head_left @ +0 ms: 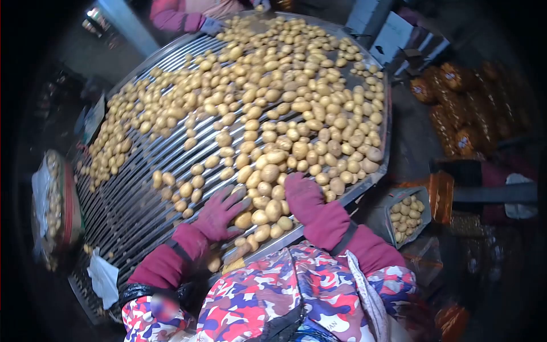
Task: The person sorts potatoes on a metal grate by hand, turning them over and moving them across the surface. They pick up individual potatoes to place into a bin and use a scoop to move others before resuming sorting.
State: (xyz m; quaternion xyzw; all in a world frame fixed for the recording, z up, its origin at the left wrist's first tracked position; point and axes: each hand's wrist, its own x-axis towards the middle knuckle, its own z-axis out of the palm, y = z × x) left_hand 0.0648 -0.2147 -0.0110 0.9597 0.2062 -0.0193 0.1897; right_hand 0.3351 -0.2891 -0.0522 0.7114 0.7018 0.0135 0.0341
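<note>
Many yellow potatoes (273, 114) lie spread over a metal roller table (154, 154). My left hand (221, 214), in a dark pink glove, rests with spread fingers at the near side of the table, its fingertips beside several potatoes. To its right, my right hand (303, 196) touches the near heap, with potatoes on both sides of it. Its fingers point away from me and are partly hidden by the glove and the potatoes, so whether they hold anything does not show.
Across the table a co-worker's gloved hand (212, 25) is at the far edge. A crate of potatoes (407, 216) stands at the right, filled net sacks (461, 108) lie behind it, and a potato sack (54, 199) stands at the left.
</note>
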